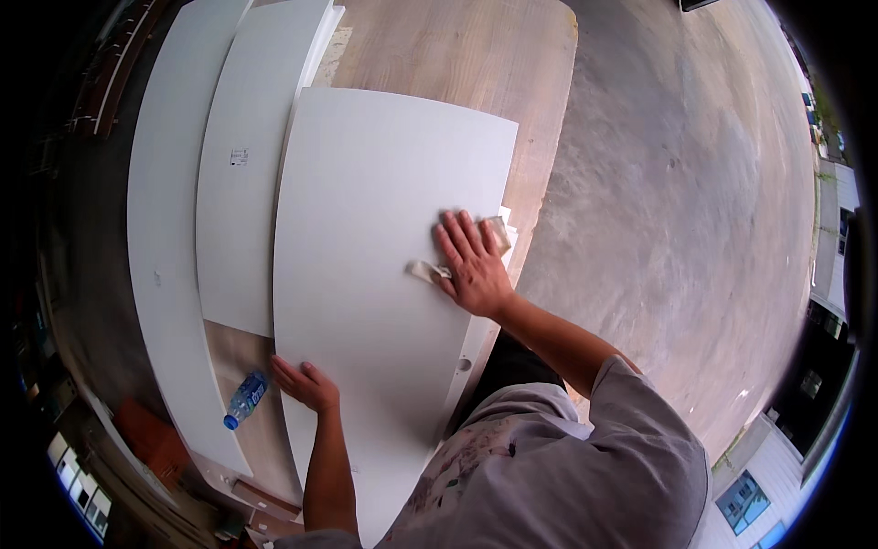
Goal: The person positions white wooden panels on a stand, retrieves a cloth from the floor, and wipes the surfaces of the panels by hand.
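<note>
A large white panel [375, 201] lies in front of me on a stack of boards. My right hand [480, 279] rests palm down near its right edge, fingers stretched. It presses a pale rag [426, 271] against the surface; one end of the rag sticks out by the thumb and another beige part shows beyond the fingers, while the middle is hidden under the palm. My left hand [311, 384] lies at the panel's left edge, with its fingers extended and its fingertips at the rim. That hand has nothing visible in it.
Two long white panels, a labelled one [247, 210] and an outer one [160, 229], lie to the left. A plastic bottle [245, 400] with a blue cap lies on the wood-grain board [439, 46] beside my left hand. Concrete floor [658, 183] stretches away on the right.
</note>
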Action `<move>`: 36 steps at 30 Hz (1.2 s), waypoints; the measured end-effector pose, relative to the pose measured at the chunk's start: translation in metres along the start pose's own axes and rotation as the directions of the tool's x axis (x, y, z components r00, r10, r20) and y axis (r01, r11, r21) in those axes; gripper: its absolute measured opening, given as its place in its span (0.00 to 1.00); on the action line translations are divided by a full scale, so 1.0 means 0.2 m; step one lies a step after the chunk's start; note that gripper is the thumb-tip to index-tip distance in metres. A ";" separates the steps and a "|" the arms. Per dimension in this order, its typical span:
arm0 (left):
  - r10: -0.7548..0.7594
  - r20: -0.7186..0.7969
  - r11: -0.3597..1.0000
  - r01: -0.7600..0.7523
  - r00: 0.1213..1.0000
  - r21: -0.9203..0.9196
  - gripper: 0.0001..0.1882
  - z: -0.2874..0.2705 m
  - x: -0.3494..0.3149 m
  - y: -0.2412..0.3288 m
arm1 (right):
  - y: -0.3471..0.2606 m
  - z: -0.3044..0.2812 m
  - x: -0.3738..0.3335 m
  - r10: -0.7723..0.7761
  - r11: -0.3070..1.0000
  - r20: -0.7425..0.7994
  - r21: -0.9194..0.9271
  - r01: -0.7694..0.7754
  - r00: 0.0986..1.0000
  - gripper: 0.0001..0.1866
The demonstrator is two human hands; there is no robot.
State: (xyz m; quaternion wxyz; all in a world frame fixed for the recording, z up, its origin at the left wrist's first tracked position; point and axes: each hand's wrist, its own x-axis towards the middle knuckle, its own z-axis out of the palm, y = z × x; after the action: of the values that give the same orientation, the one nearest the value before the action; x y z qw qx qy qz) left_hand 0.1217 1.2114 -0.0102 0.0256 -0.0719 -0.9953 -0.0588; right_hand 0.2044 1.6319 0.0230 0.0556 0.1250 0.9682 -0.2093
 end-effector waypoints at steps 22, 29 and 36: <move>0.035 0.005 0.999 -0.035 0.999 0.011 0.36 0.03 -0.01 -0.03 | 0.44 -0.08 0.45 0.302 0.938 -0.283 -0.085 -0.337 0.910 0.42; 0.052 -0.018 0.999 -0.052 0.999 -0.016 0.39 0.04 -0.02 -0.05 | 0.36 -0.07 1.12 0.305 0.926 -0.392 -0.092 -0.367 0.868 0.42; 0.052 0.051 0.998 -0.050 0.997 -0.028 0.39 0.05 0.03 -0.02 | -0.12 -0.07 1.88 0.283 0.959 -0.132 0.039 -0.280 0.950 0.38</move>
State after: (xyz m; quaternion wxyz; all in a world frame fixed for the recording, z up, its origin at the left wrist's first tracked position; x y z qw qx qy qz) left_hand 0.1158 1.2099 -0.0200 0.0003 -0.0991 -0.9926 -0.0695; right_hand -0.1651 1.6984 -0.0160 0.0174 0.2761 0.9400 -0.1997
